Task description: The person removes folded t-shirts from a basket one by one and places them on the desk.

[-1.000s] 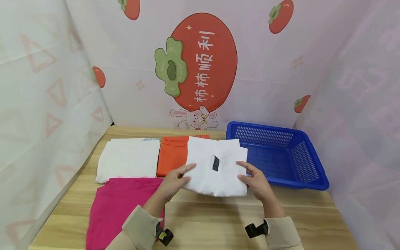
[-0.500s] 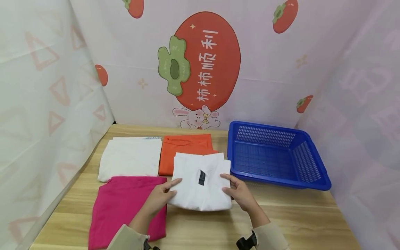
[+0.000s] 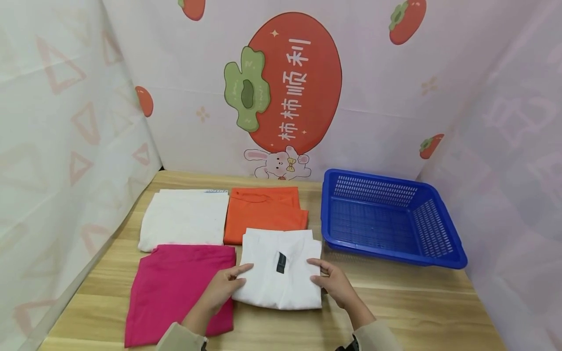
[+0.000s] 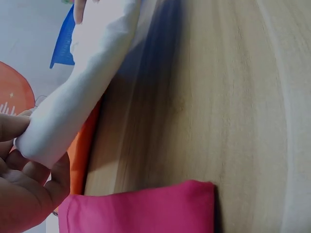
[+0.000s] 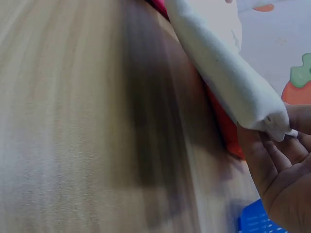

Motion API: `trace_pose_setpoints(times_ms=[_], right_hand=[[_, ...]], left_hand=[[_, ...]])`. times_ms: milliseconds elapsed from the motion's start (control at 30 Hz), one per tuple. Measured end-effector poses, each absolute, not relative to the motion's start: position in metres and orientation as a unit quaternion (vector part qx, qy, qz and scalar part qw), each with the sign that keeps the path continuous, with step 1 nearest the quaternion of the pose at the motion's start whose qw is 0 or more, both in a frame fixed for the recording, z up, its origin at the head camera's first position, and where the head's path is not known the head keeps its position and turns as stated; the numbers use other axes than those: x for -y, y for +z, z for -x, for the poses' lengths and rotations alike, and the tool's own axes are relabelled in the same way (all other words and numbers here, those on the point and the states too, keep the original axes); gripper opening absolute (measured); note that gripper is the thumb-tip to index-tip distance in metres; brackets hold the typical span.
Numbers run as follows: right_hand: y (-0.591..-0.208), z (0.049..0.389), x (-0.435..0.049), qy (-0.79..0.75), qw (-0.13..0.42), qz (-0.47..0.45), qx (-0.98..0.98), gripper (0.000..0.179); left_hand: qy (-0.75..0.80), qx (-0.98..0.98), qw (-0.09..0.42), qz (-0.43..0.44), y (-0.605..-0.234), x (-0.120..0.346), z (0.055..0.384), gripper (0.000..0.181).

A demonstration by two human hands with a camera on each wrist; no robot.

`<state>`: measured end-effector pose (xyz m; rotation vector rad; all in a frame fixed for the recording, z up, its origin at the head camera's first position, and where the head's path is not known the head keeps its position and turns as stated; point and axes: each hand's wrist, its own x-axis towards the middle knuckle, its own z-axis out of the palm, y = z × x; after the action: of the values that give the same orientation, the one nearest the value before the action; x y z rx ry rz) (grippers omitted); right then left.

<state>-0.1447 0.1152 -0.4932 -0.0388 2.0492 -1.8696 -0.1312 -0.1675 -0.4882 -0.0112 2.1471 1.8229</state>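
A folded white shirt with a dark neck label is held level between both hands, just over the wooden table. My left hand pinches its left side, thumb on top and fingers curled underneath, as the left wrist view shows with the left hand. On the opposite side my right hand grips the right edge the same way; in the right wrist view the right hand has its fingers beneath the cloth. A shadow lies under the shirt. Beside my left forearm is a folded magenta garment.
Behind the shirt lies a folded orange garment, with a folded off-white garment to its left. A blue plastic basket with perforated walls stands at the back right of the wooden table. Printed cloth hangs around the table.
Both hands have brought the white shirt down and toward me, slightly left, away from the orange garment and basket. More of the orange garment shows now. The grip stays the same.
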Motion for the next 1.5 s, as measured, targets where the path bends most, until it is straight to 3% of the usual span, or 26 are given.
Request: trace_pose_setpoints(times_ms=[533, 1233, 1500], right_hand=[[-0.51, 0.124, -0.116, -0.696, 0.228, 0.0, -0.681, 0.043], [-0.522, 0.111, -0.12, -0.624, 0.252, 0.009, -0.74, 0.036], [-0.499, 0.129, -0.131, -0.468, 0.241, 0.097, -0.844, 0.031]], left_hand=[[0.63, -0.745, 0.217, -0.012, -0.501, 0.179, 0.117, 0.03], [0.636, -0.724, 0.266, 0.038, -0.523, 0.185, 0.104, 0.028], [0.543, -0.793, 0.277, -0.024, -0.503, 0.194, 0.123, 0.035]])
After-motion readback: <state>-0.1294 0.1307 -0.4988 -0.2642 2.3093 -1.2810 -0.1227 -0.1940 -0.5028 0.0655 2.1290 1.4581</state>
